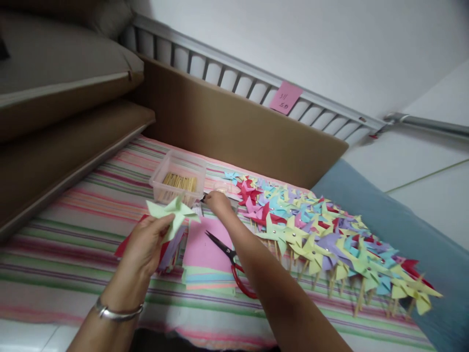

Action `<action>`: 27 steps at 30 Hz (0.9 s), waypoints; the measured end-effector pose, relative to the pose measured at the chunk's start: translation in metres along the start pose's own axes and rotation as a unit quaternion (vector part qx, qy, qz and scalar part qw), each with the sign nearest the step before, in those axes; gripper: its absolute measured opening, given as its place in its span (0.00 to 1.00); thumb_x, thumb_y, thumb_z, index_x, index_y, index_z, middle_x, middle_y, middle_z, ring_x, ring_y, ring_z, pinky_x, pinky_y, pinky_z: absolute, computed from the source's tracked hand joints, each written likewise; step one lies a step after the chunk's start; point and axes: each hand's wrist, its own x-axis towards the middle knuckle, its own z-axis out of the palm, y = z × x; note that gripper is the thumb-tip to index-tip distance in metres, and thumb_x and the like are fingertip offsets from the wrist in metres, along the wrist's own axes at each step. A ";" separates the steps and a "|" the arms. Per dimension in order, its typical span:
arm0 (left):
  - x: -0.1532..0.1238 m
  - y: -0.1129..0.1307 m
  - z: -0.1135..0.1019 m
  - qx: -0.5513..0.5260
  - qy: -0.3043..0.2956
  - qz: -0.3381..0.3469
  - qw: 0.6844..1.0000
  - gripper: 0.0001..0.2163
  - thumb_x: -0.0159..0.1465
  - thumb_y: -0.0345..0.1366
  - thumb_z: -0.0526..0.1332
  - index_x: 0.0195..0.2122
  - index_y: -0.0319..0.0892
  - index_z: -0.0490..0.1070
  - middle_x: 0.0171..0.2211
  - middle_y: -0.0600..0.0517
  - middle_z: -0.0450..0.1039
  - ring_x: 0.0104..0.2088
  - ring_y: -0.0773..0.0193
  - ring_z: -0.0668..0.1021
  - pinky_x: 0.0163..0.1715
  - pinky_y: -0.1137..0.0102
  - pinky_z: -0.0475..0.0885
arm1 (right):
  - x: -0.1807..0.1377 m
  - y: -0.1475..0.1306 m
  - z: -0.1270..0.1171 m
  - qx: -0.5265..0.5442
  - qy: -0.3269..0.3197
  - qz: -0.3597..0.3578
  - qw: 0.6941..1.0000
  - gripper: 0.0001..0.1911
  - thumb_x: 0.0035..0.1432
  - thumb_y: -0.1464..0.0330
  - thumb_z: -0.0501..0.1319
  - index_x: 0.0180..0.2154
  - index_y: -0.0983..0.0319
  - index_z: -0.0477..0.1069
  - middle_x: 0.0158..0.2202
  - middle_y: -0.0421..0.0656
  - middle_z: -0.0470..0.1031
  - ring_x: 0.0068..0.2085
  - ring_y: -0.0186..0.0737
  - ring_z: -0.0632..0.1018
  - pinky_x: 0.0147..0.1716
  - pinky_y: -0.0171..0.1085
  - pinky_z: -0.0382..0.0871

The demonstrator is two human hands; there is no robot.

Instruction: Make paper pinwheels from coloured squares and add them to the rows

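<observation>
My left hand [148,239] pinches a light green paper pinwheel [176,213] between thumb and fingers, with its folded blades pointing outward. Beyond it, my right hand [217,201] is closed at the right side of a clear plastic box [157,181] of wooden sticks [179,182]. A small dark object [203,197] shows at those fingertips, too small to name. Just behind that hand stands a small clear container [222,187]. Scissors [229,252] with red handles lie on a stack of coloured paper [205,244], partly covered by my right forearm.
Many finished pinwheels [293,234] on sticks lie in rows on the right of the striped cloth [91,244]. Red and purple paper [176,249] lies under my left hand. A brown board [234,122] stands behind, below a railing with a pink note [286,97].
</observation>
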 end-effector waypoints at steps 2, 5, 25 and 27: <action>-0.006 -0.004 0.006 0.034 -0.021 -0.028 0.999 0.07 0.42 0.28 0.69 0.22 0.36 0.73 0.18 0.52 0.74 0.18 0.67 0.73 0.20 0.75 0.66 | -0.034 0.009 -0.007 0.078 -0.005 -0.029 0.996 0.12 0.60 0.66 0.56 0.40 0.63 0.75 0.39 0.47 0.79 0.39 0.43 0.79 0.39 0.38 0.70; -0.011 -0.018 0.014 0.095 -0.048 -0.047 0.993 0.08 0.41 0.29 0.69 0.24 0.35 0.75 0.18 0.51 0.75 0.18 0.68 0.72 0.19 0.75 0.64 | -0.093 0.030 -0.013 0.201 -0.017 -0.045 0.978 0.19 0.64 0.60 0.49 0.48 0.62 0.70 0.42 0.47 0.78 0.36 0.37 0.78 0.35 0.35 0.71; -0.026 -0.090 0.047 0.151 -0.144 -0.182 0.961 0.16 0.55 0.42 0.65 0.41 0.40 0.76 0.34 0.48 0.79 0.31 0.62 0.78 0.29 0.70 0.71 | -0.152 0.104 -0.005 0.597 0.047 0.044 0.799 0.15 0.41 0.65 0.69 0.33 0.62 0.72 0.31 0.38 0.73 0.33 0.33 0.73 0.37 0.34 0.65; -0.026 -0.094 0.051 0.144 -0.170 -0.177 0.959 0.13 0.54 0.39 0.66 0.39 0.38 0.77 0.34 0.47 0.79 0.31 0.61 0.78 0.30 0.70 0.71 | -0.153 0.109 -0.007 0.591 0.058 0.048 0.804 0.15 0.42 0.64 0.69 0.33 0.62 0.71 0.33 0.39 0.74 0.35 0.34 0.74 0.39 0.35 0.65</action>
